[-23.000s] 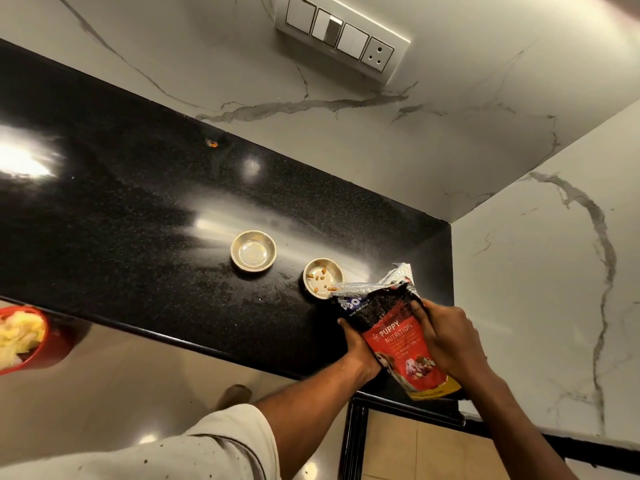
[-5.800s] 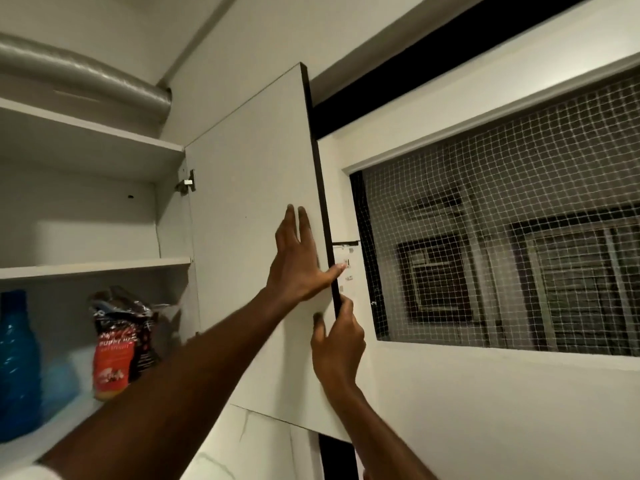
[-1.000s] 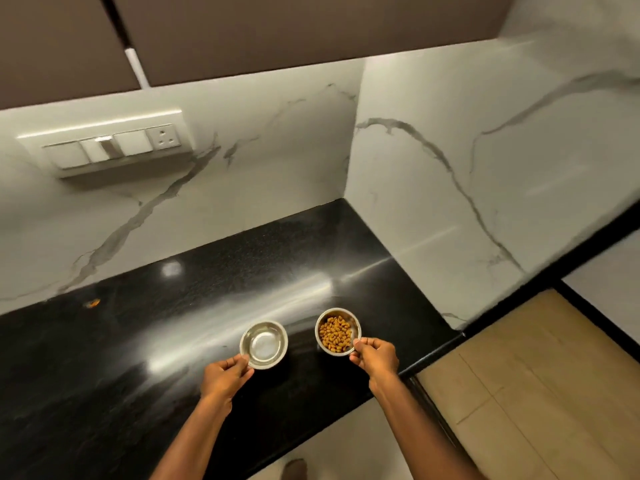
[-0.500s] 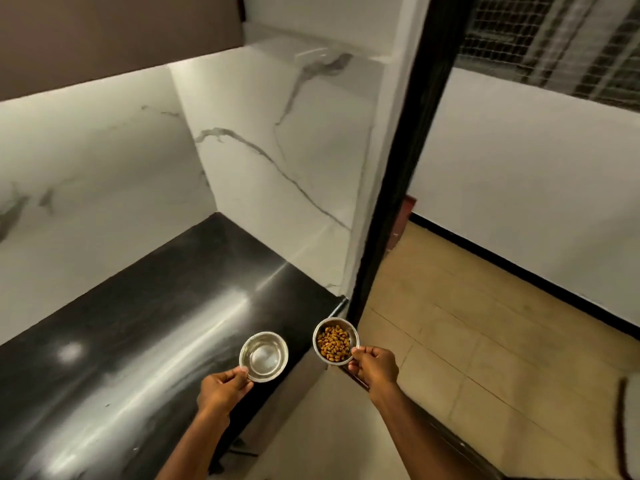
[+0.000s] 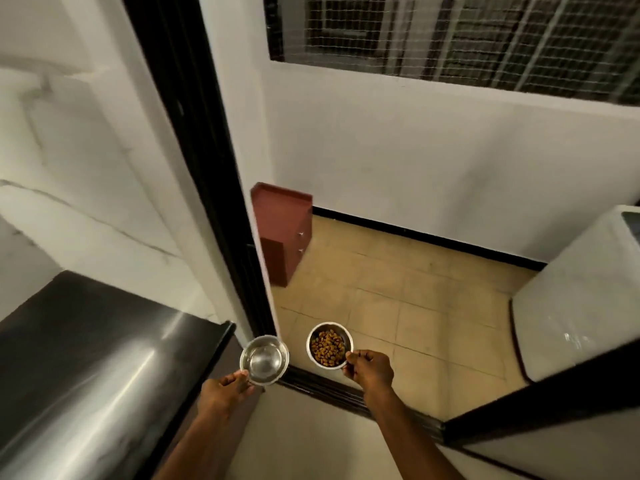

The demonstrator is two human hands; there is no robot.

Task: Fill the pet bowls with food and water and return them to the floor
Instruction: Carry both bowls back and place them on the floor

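Note:
Two small steel pet bowls are held in the air in front of a doorway. My left hand (image 5: 227, 393) pinches the near rim of the water bowl (image 5: 264, 359), which holds clear water. My right hand (image 5: 370, 372) grips the near rim of the food bowl (image 5: 329, 345), which is full of brown kibble. Both bowls are level, side by side and apart, past the end of the black countertop (image 5: 86, 358) and above the floor.
A black door frame (image 5: 204, 174) stands just left of the bowls, with a dark threshold (image 5: 332, 393) below them. Beyond lies a beige tiled floor (image 5: 415, 299), a red-brown cabinet (image 5: 284, 230) against the wall, and a white appliance (image 5: 575, 299) at the right.
Both hands lifted the bowls off the countertop and carried them right, past the counter's end to the doorway. The view swung right from the counter to the tiled room.

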